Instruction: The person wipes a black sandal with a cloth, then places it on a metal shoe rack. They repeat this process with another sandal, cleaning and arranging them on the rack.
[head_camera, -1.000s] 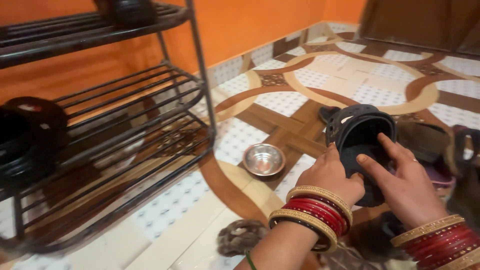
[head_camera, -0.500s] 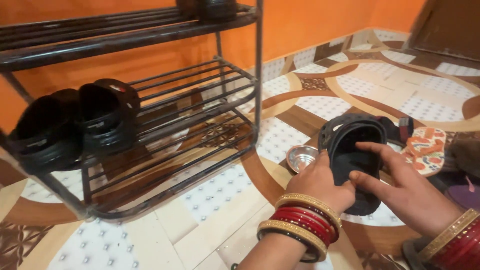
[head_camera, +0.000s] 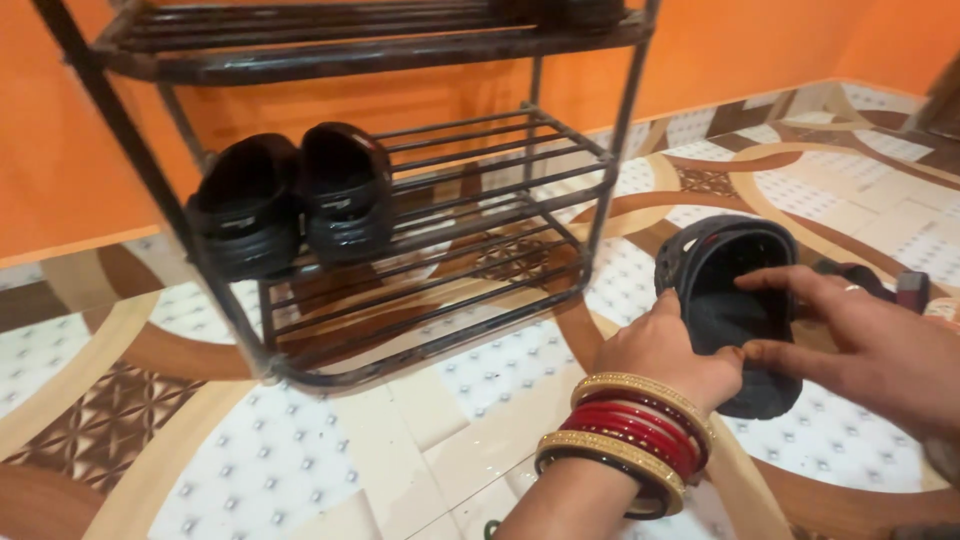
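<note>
While the dark metal shoe rack (head_camera: 420, 200) stands on the patterned tile floor (head_camera: 300, 450) with a black pair of shoes (head_camera: 290, 205) on its middle shelf, I see my left hand (head_camera: 665, 350) and right hand (head_camera: 870, 335) gripping a black clog (head_camera: 735, 300) above the floor, right of the rack, fingers curled on it

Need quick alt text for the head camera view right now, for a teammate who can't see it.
Both hands hold a dark clog above the patterned tile floor: the left hand grips its near side, and the right hand has fingers at its opening. To the left stands a dark metal shoe rack with a pair of black shoes on its middle shelf, against an orange wall.
</note>
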